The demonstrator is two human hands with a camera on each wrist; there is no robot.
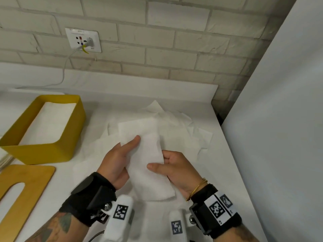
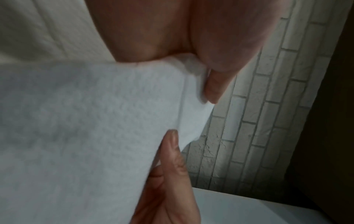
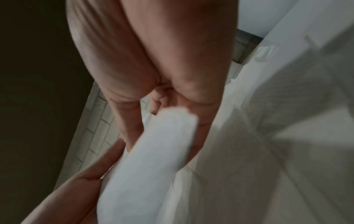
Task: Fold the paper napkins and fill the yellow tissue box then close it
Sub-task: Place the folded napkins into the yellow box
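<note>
No readable writing anywhere, honestly: just black-and-white square marker codes on the wrist straps, and the label on the wall socket [image 1: 83,40] was too small to make out.

The left hand [image 1: 116,161] came in from the left edge of the folded napkin [image 1: 148,154], thumb laid flat on top and the fingers tucked underneath, so it was pinching the paper. The right hand [image 1: 176,170] pinched the near right edge the same way, thumb on top pointing back toward the left hand, the rest of its fingers curled under. Both wrists sat low and angled inward, and the napkin was lifted just above the surface [image 1: 225,154] between them. In the left wrist view a thumb tip [image 2: 173,145] pressed against the sheet's edge.

Just past the fingertips lay a loose pile of unfolded napkins [image 1: 183,130]. Off to the left of the left hand's fingers stood the yellow tissue box [image 1: 52,151], open on top with white napkins already stacked inside, and its wooden lid [image 1: 33,182] lay flat, nearer than the box.
</note>
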